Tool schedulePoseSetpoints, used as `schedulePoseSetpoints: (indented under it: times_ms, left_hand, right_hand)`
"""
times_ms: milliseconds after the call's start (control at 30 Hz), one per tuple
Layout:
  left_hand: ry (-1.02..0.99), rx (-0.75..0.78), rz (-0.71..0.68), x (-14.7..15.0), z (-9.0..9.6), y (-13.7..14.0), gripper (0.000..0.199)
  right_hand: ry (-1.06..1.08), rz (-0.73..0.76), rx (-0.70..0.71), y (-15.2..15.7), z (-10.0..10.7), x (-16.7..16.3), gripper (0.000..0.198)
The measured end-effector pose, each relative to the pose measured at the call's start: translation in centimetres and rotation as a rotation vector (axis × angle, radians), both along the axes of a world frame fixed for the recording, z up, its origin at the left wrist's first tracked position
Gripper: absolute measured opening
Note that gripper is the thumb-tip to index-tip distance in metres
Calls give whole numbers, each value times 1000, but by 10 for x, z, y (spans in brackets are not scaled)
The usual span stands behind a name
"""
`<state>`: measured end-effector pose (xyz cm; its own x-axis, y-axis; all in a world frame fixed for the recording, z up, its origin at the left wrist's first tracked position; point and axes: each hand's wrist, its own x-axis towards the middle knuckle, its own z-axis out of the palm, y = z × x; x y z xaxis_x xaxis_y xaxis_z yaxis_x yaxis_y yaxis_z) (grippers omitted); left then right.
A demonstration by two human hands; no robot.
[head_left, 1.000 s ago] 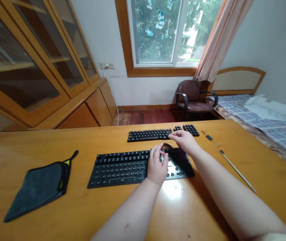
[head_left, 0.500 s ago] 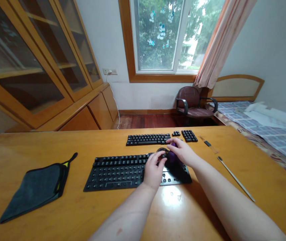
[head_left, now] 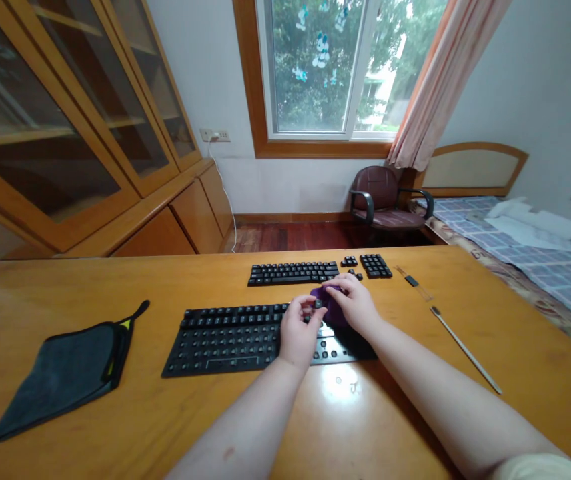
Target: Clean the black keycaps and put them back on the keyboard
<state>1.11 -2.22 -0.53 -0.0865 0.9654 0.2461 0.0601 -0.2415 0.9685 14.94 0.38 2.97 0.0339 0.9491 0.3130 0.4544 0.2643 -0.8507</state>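
Note:
A black keyboard (head_left: pixel 225 343) lies on the desk, its upper rows capped and its lower rows bare down to the switches. Just above its right part, my left hand (head_left: pixel 298 330) pinches a small black keycap (head_left: pixel 318 304) between thumb and fingers. My right hand (head_left: pixel 353 300) is closed on a purple cloth (head_left: pixel 334 312), close beside the keycap. Beyond the hands, removed keycaps (head_left: pixel 293 273) are laid out in keyboard order, with a number-pad block (head_left: pixel 375 266) at the right. Part of the keyboard's right end is hidden by my hands.
A dark folded cloth or pouch (head_left: pixel 73 367) lies at the left of the desk (head_left: pixel 130 440). On the right are a wire keycap puller (head_left: pixel 411 281) and a thin long-handled brush (head_left: pixel 465 350). A chair (head_left: pixel 378 197) stands beyond the desk.
The purple cloth has come left toward my left hand, and the keycap now shows clearly between the fingers. The dark round blur between the hands is gone. The view has shifted slightly.

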Motion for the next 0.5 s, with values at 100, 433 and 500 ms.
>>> schedulePoseSetpoints:
  times_ms: [100,433,500]
  left_hand:
    - [-27,-17,-6,1,2,-1,23]
    - [-346,-85,21,1,12,0,23]
    - [-357,-75,34,1,12,0,23]
  right_hand:
    - [246,29,-96,-1,1,-3,22]
    - [551,405,-257,-1,-5,0,20]
    - [548,421,-253,-1,-2,-1,23]
